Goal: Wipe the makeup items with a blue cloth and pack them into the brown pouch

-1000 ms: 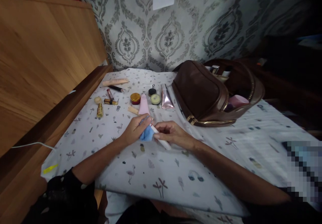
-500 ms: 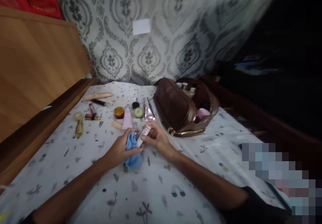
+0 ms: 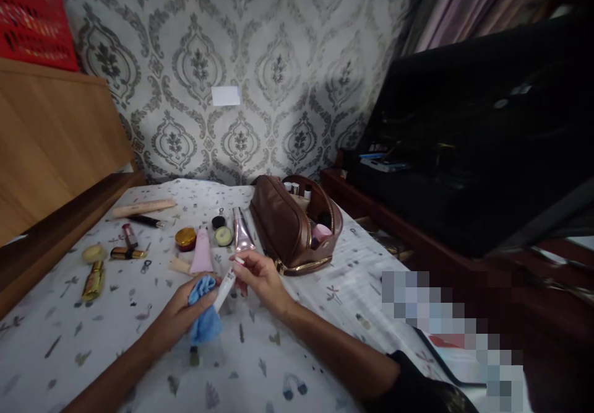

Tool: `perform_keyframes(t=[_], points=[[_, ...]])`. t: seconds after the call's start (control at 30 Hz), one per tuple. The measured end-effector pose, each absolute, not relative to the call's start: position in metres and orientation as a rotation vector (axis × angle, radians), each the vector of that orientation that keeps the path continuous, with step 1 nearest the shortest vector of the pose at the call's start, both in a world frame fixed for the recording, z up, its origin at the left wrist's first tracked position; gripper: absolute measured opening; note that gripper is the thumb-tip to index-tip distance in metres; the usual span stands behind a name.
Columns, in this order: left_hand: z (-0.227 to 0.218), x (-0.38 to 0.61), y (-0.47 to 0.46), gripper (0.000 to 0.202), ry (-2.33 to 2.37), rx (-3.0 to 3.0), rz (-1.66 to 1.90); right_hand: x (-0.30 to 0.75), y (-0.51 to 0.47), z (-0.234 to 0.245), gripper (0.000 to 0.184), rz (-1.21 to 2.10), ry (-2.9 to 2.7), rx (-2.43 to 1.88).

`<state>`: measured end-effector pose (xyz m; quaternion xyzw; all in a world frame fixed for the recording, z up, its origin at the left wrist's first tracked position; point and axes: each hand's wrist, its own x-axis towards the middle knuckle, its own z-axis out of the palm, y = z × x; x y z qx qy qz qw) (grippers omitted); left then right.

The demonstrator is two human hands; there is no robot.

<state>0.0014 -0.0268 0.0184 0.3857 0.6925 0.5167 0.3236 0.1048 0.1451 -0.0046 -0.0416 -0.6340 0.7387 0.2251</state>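
My left hand point(image 3: 185, 304) is closed round a crumpled blue cloth point(image 3: 205, 326) and the lower end of a slim white tube point(image 3: 226, 289). The fingers of my right hand point(image 3: 262, 280) pinch the tube's upper end, where a small white tip shows. The tube is tilted, its top leaning right, above the patterned sheet. Just beyond my hands lie a pink tube point(image 3: 202, 252), a beige item point(image 3: 180, 265) and a shiny pink tube point(image 3: 242, 233). A gold-lidded jar point(image 3: 185, 238) and an open pale-green pot point(image 3: 223, 236) stand close by, with a small black lid point(image 3: 218, 221).
A brown cosmetic bag point(image 3: 283, 227) gapes open at the back right, with items inside. To the left lie a gold bottle point(image 3: 93, 281), a round cream item point(image 3: 94, 252), a lipstick-like tube point(image 3: 129, 236) and a long beige tube point(image 3: 145, 207). A wooden panel point(image 3: 51, 147) borders the left side.
The view has swung to the right, so everything sits further left in it. More of the white tube shows between my hands, and my right fingers have moved up to its top end.
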Motion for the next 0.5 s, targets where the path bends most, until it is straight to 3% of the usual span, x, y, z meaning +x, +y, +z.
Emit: perform_keyframes(t=[0.33, 0.5], points=[[0.0122, -0.0018, -0.0276, 0.060, 1.629, 0.778, 1.371, 0.1046, 0.1462, 0.0000, 0.039, 1.935, -1.685, -0.115], [0.0192, 0.0014, -0.0269, 0.053, 1.651, 0.836, 1.398, 0.1040, 0.1473, -0.0003, 0.039, 1.921, -1.700, -0.111]])
